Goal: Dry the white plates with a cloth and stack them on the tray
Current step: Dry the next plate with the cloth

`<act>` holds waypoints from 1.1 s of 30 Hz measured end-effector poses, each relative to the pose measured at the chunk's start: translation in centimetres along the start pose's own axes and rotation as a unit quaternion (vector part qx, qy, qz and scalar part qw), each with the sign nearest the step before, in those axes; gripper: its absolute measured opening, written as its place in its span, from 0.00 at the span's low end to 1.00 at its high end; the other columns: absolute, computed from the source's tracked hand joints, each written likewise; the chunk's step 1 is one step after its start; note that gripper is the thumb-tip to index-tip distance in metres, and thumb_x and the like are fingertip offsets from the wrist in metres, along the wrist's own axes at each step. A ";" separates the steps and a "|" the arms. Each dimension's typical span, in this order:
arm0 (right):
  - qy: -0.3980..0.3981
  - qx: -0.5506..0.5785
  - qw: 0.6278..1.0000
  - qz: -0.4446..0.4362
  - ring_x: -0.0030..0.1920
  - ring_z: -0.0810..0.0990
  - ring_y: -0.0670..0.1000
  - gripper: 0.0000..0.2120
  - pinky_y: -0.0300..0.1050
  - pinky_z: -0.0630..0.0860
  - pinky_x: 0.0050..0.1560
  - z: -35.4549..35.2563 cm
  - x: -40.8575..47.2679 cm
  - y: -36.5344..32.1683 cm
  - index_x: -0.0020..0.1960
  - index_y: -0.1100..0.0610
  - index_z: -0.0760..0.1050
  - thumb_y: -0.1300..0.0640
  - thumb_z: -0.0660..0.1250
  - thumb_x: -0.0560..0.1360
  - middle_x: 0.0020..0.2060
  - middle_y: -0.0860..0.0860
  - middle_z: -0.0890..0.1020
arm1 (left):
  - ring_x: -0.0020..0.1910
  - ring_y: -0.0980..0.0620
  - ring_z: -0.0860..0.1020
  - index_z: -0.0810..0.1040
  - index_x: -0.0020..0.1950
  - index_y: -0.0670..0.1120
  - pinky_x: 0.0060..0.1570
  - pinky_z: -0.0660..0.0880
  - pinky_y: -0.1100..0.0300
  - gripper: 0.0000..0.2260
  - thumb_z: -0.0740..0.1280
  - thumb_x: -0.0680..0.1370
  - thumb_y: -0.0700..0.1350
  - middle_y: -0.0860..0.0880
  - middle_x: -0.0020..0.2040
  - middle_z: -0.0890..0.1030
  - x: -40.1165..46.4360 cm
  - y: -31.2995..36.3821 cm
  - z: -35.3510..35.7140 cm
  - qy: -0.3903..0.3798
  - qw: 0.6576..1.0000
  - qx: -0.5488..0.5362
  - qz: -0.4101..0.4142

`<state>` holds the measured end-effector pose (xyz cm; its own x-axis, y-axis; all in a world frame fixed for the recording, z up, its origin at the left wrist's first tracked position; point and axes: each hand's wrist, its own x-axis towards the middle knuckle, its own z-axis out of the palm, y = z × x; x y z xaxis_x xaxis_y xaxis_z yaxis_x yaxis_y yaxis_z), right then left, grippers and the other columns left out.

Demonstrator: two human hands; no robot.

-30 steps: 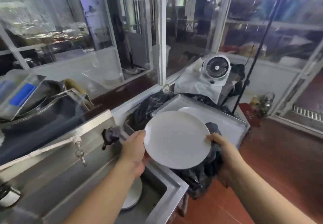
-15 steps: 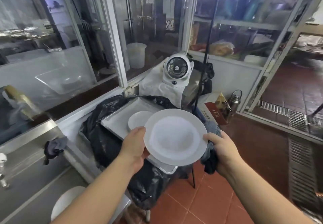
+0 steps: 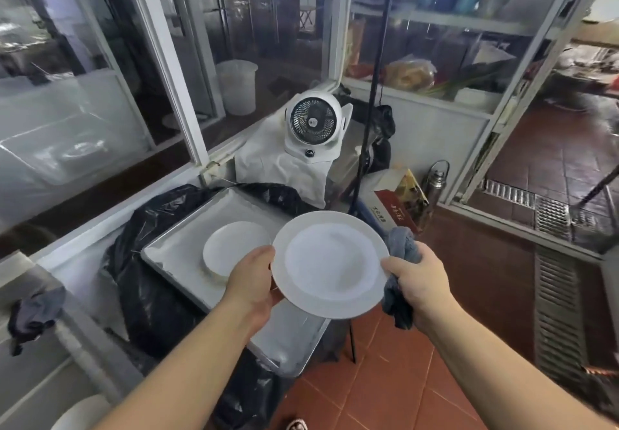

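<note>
Both hands are holding up a round white plate [image 3: 330, 263], smooth and glossy with a wide flat rim and a shallow dip in the middle. The left hand [image 3: 253, 284] is gripping its left edge, thumb curled over the rim. The right hand [image 3: 417, 284] is pinching the right edge with the thumb while also clutching a crumpled blue-grey cloth [image 3: 402, 252] that's bunching out above and below the fist. The plate is hovering over the near right part of a rectangular metal tray [image 3: 174, 255], dull and matte, sitting on crinkly black plastic [image 3: 147, 295]. A short stack of white plates [image 3: 231, 250] is sitting on the tray, just left of the held one. A round white fan [image 3: 313, 126] is standing behind.
</note>
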<state>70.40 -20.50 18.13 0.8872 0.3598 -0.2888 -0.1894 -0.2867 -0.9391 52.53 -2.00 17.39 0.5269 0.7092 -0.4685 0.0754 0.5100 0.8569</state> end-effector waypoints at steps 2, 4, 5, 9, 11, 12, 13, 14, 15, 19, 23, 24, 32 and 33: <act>0.002 -0.038 0.999 -0.003 0.41 0.87 0.60 0.16 0.64 0.84 0.40 1.2 2.1 -0.9 0.52 0.50 0.80 0.62 0.73 0.66 0.41 0.56 0.87 | 0.44 0.47 0.83 0.85 0.48 0.47 0.42 0.82 0.51 0.08 0.65 0.79 0.42 0.50 0.40 0.85 2.4 0.7 0.0 -0.003 1.000 -0.009 -0.003; 0.001 -0.063 0.998 0.001 0.39 0.85 0.59 0.14 0.56 0.82 0.37 2.5 4.4 -1.8 0.49 0.53 0.80 0.64 0.73 0.66 0.41 0.58 0.86 | 0.44 0.46 0.83 0.85 0.50 0.45 0.43 0.84 0.50 0.08 0.66 0.79 0.42 0.50 0.42 0.86 4.6 1.4 -0.3 -0.002 1.000 -0.015 -0.007; -0.006 -0.074 0.997 0.004 0.36 0.83 0.58 0.13 0.52 0.79 0.35 3.2 5.5 -2.2 0.49 0.57 0.80 0.65 0.73 0.66 0.41 0.60 0.85 | 0.45 0.46 0.83 0.85 0.52 0.43 0.45 0.84 0.49 0.09 0.66 0.79 0.42 0.50 0.42 0.86 5.5 1.7 -0.6 0.000 1.000 -0.018 -0.010; -0.051 -0.116 0.992 0.001 0.32 0.79 0.53 0.11 0.49 0.77 0.34 6.4 9.4 -3.1 0.48 0.59 0.79 0.64 0.74 0.66 0.37 0.60 0.83 | 0.43 0.47 0.84 0.87 0.51 0.47 0.40 0.83 0.53 0.09 0.66 0.79 0.42 0.50 0.46 0.87 8.8 2.8 -2.1 0.020 0.999 -0.039 -0.022; -0.070 -0.124 0.990 0.006 0.37 0.84 0.57 0.11 0.52 0.82 0.39 8.3 11.1 -3.3 0.47 0.55 0.81 0.63 0.75 0.66 0.39 0.56 0.86 | 0.46 0.46 0.84 0.87 0.52 0.48 0.41 0.83 0.53 0.10 0.66 0.79 0.43 0.50 0.48 0.88 10.0 3.0 -3.2 0.033 0.998 -0.049 -0.033; -0.080 -0.132 0.988 0.008 0.39 0.85 0.58 0.11 0.54 0.83 0.41 9.4 11.9 -3.4 0.47 0.53 0.81 0.63 0.75 0.66 0.40 0.55 0.86 | 0.47 0.46 0.85 0.88 0.52 0.49 0.42 0.83 0.54 0.10 0.67 0.79 0.43 0.51 0.50 0.88 10.6 3.0 -3.8 0.040 0.997 -0.057 -0.037; -0.093 -0.142 0.985 0.008 0.39 0.85 0.57 0.12 0.54 0.83 0.42 10.5 12.7 -3.5 0.47 0.53 0.81 0.63 0.76 0.66 0.39 0.54 0.87 | 0.48 0.46 0.85 0.88 0.52 0.50 0.42 0.83 0.54 0.10 0.67 0.79 0.44 0.51 0.50 0.88 11.1 2.9 -4.3 0.051 0.996 -0.067 -0.039; -0.107 -0.154 0.982 0.003 0.39 0.85 0.56 0.12 0.51 0.83 0.40 11.6 13.6 -3.5 0.47 0.52 0.81 0.62 0.76 0.66 0.38 0.53 0.86 | 0.47 0.46 0.85 0.89 0.51 0.52 0.42 0.83 0.53 0.10 0.68 0.78 0.44 0.52 0.49 0.88 11.6 2.8 -4.9 0.066 0.994 -0.076 -0.041; -0.121 -0.165 0.979 -0.006 0.37 0.85 0.53 0.12 0.48 0.82 0.37 12.8 14.4 -3.6 0.46 0.51 0.80 0.62 0.76 0.65 0.36 0.50 0.86 | 0.45 0.47 0.86 0.89 0.48 0.53 0.42 0.83 0.53 0.10 0.68 0.78 0.44 0.52 0.47 0.89 12.1 2.8 -5.4 0.081 0.993 -0.080 -0.043; -0.173 -0.207 0.962 -0.039 0.38 0.85 0.53 0.14 0.47 0.80 0.37 17.6 17.8 -3.4 0.47 0.50 0.79 0.62 0.76 0.65 0.38 0.50 0.86 | 0.44 0.46 0.84 0.89 0.50 0.47 0.52 0.81 0.48 0.11 0.65 0.80 0.41 0.45 0.49 0.88 14.5 2.0 -7.4 0.155 0.984 -0.065 -0.057; -0.236 -0.239 0.940 -0.063 0.33 0.83 0.50 0.14 0.46 0.80 0.33 22.4 21.1 -2.4 0.48 0.53 0.78 0.62 0.75 0.66 0.34 0.48 0.84 | 0.50 0.41 0.84 0.88 0.54 0.43 0.57 0.81 0.44 0.13 0.62 0.82 0.40 0.41 0.52 0.88 16.9 1.3 -9.0 0.218 0.973 -0.021 -0.070; -0.256 -0.246 0.933 -0.065 0.27 0.81 0.46 0.13 0.44 0.78 0.26 23.4 21.8 -2.1 0.48 0.52 0.77 0.63 0.74 0.66 0.31 0.48 0.82 | 0.51 0.41 0.84 0.88 0.53 0.43 0.56 0.81 0.45 0.13 0.63 0.80 0.41 0.40 0.52 0.88 17.4 1.2 -9.2 0.235 0.969 -0.021 -0.073; -0.408 -0.277 0.870 -0.017 0.17 0.69 0.55 0.15 0.41 0.65 0.20 30.5 26.5 0.7 0.51 0.47 0.71 0.66 0.68 0.72 0.23 0.62 0.75 | 0.55 0.44 0.85 0.89 0.52 0.51 0.62 0.81 0.42 0.12 0.68 0.77 0.39 0.49 0.50 0.89 20.8 -1.8 -11.8 0.379 0.920 0.004 -0.102; -0.419 -0.279 0.864 -0.013 0.16 0.69 0.55 0.15 0.40 0.64 0.21 31.2 26.9 1.2 0.51 0.48 0.71 0.67 0.67 0.73 0.24 0.64 0.74 | 0.54 0.45 0.85 0.88 0.54 0.50 0.62 0.81 0.43 0.12 0.68 0.78 0.39 0.49 0.51 0.88 21.2 -2.3 -12.1 0.389 0.914 0.008 -0.113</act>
<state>80.93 16.58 3.46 0.2274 0.8224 -0.5215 0.2668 -0.5677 -0.7788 53.26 17.73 2.90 -0.2657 0.7215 -0.6395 0.1230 0.6832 0.7198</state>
